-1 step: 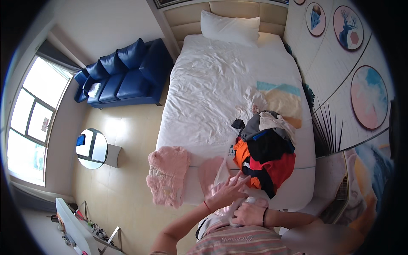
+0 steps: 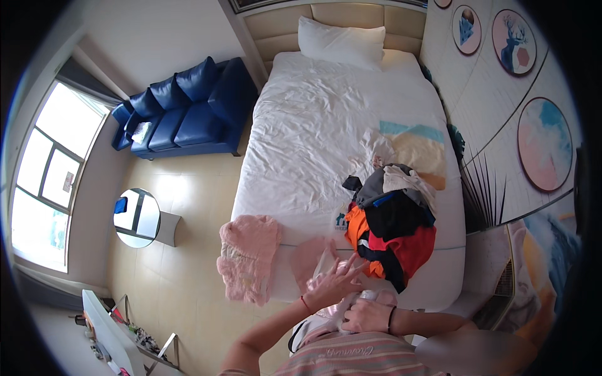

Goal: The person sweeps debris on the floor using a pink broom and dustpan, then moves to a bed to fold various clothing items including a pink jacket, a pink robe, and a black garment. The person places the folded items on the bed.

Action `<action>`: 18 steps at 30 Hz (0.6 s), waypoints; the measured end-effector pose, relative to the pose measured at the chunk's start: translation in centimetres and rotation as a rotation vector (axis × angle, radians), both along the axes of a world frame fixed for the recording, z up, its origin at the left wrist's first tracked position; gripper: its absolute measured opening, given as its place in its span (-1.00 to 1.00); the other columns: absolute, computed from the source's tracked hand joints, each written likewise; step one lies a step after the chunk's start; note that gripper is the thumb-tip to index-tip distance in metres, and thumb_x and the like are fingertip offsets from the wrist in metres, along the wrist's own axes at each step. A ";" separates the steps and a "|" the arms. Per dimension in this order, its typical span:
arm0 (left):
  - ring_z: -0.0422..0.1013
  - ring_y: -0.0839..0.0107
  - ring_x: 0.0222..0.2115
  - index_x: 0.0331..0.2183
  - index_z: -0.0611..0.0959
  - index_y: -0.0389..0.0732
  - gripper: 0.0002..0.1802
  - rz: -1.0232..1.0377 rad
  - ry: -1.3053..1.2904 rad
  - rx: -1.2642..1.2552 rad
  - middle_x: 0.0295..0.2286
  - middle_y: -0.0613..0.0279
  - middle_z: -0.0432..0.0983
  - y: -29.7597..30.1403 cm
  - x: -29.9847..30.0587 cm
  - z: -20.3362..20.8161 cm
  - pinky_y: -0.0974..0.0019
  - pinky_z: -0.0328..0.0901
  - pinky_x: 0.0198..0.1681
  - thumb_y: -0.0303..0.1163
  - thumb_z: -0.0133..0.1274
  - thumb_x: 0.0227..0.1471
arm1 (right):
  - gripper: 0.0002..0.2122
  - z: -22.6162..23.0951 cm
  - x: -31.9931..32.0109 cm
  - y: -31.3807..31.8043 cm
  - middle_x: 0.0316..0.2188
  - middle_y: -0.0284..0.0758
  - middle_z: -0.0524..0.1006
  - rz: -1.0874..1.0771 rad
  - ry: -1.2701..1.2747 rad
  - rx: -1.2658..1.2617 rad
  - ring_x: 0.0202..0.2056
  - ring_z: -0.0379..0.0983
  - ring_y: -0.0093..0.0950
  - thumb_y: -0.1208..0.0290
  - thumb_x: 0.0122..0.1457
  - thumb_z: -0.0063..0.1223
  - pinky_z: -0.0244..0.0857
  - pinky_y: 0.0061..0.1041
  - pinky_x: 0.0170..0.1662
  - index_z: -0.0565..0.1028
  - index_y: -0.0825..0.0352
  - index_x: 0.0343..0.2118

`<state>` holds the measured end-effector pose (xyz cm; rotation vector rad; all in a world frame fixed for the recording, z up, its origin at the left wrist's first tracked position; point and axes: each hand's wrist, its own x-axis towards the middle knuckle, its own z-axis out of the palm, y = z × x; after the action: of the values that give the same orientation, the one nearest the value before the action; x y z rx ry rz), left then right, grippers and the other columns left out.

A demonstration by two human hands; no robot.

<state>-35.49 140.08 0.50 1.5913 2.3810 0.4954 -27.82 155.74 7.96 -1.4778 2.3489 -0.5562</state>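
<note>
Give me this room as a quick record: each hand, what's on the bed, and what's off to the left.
Left hand: fingers spread over pale pink cloth
Right hand: fingers curled, seemingly gripping that cloth
Bed, near end: fluffy pink piece at the left corner; mixed clothes pile on the right, with black, red, orange and grey
Bed, far end: white pillow
Left of bed: blue sofa; small round-topped table bearing a blue item
</note>
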 end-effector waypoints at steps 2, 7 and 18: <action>-0.17 -0.12 0.26 -0.15 0.60 0.24 -0.59 0.104 0.073 -0.013 0.21 0.23 0.03 -1.8 0.3 0.1 -0.42 -0.11 0.16 -0.40 0.04 -0.10 | -0.92 2.6 -0.4 1.0 -0.48 -0.37 0.47 -0.112 0.036 0.013 -0.41 0.50 -0.41 0.38 0.01 -0.07 0.38 -0.40 -0.26 0.47 0.16 -0.43; -0.07 -0.10 0.24 -0.32 0.56 -0.14 -0.74 0.436 0.078 0.141 0.00 0.17 0.38 -7.4 -1.2 9.6 -0.36 -0.17 0.21 -0.44 0.10 -0.20 | -0.91 5.2 -2.2 6.1 -0.34 -0.23 0.44 -0.289 0.079 -0.108 -0.26 0.43 -0.29 0.42 -0.07 0.03 0.28 -0.33 -0.10 0.44 0.26 -0.45; 0.51 0.32 -0.16 -0.39 0.42 -0.30 -0.77 0.712 -0.250 0.879 -0.36 0.13 0.55 -10.9 4.9 16.1 0.40 0.37 -0.27 -0.81 -0.11 -0.11 | -0.49 6.8 -5.1 7.1 -0.19 -0.22 0.50 -0.483 -0.177 -0.757 -0.22 0.46 -0.51 0.58 -0.19 0.27 0.32 -0.57 -0.16 0.40 0.34 -0.07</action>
<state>-30.57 129.18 16.65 0.6992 2.5974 1.9435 -32.91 162.88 14.74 -0.9943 2.4630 -1.7681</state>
